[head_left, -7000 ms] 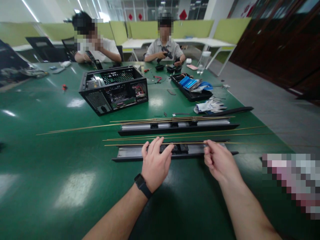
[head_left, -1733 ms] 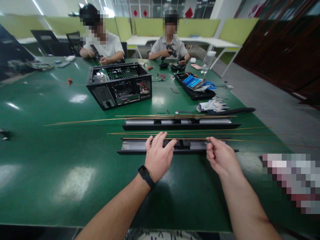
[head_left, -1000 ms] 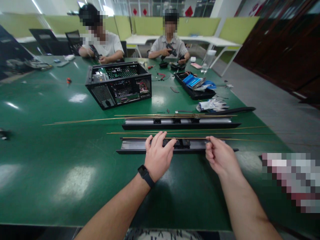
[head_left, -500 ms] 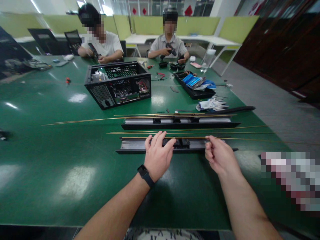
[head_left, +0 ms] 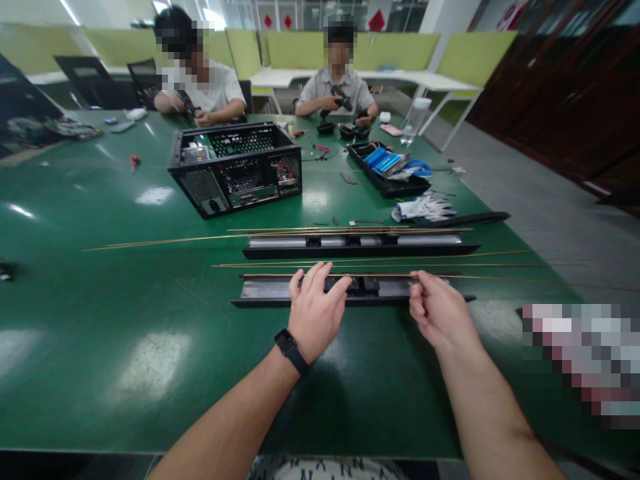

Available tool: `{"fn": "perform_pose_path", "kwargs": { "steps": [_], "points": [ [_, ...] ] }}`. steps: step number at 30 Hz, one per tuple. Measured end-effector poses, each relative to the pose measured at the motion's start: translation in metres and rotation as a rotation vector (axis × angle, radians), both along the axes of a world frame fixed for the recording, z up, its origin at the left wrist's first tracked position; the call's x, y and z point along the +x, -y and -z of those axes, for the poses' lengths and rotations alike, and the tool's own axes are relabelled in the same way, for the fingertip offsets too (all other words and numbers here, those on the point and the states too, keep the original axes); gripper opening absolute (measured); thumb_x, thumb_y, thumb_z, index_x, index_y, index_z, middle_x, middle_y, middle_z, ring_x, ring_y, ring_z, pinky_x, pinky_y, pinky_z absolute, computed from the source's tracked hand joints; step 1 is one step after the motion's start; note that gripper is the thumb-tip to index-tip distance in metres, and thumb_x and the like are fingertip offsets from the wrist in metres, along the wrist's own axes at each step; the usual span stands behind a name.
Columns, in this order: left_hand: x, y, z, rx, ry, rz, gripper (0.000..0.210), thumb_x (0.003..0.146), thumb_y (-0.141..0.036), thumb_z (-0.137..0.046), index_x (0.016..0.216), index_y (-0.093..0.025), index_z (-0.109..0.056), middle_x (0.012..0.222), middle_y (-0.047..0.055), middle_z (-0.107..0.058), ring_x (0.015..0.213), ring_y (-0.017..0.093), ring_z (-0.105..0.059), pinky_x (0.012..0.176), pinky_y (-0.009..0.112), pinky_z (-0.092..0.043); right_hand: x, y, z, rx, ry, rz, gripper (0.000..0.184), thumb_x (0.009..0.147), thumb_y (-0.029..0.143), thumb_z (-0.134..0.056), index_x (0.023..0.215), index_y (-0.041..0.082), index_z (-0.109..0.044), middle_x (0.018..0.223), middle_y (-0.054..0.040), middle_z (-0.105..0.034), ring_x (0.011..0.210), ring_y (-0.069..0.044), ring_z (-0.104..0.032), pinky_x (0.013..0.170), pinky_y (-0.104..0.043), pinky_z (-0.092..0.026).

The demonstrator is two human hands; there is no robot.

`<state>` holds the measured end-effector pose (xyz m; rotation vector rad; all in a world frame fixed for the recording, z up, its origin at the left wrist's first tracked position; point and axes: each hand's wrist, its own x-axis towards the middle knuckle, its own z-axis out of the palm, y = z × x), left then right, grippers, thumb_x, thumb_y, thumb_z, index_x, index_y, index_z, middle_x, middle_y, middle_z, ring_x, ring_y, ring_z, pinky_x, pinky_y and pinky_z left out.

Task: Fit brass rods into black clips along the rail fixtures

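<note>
My left hand (head_left: 320,310), with a black watch on the wrist, lies over the nearer black-and-silver rail (head_left: 265,291), its fingers spread. Dark blocks (head_left: 367,285) sit in that rail's channel, partly covered by the hand. Toward the rail's right end, my right hand (head_left: 437,303) pinches a long thin brass-coloured rod (head_left: 380,275) between thumb and fingers. This rod runs along the rail's far edge and past my left fingertips. Behind it lie more thin rods (head_left: 260,265) and a second rail (head_left: 300,252) with dark blocks in it.
An open black computer case (head_left: 240,173) stands beyond the rails. To its right are a black tray (head_left: 400,190) with blue items and white gloves (head_left: 425,208). Two people sit across the green table (head_left: 125,287), holding dark tools. A pixelated object (head_left: 585,353) is at the right.
My hands and the rod keep almost the same positions. The whole view has shifted only very slightly.
</note>
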<state>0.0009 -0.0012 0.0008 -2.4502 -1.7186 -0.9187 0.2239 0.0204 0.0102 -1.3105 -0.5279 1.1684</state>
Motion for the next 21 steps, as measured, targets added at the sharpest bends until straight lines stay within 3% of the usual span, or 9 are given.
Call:
{"fn": "perform_pose_path", "kwargs": {
  "steps": [21],
  "points": [
    [0.0006,-0.0001,0.0000,0.011,0.014,0.002,0.030,0.095,-0.027,-0.054,0.122,-0.035,-0.064,0.141,0.008,-0.055,0.139,0.026,-0.043,0.116,0.054,-0.023,-0.0010,0.0001,0.0003,0.006,0.000,0.008,0.019,0.080,0.032,-0.073,0.086,0.018,-0.062,0.053,0.0049,-0.055,0.028,-0.006,-0.037,0.022,-0.015,-0.020]
  ]
}}
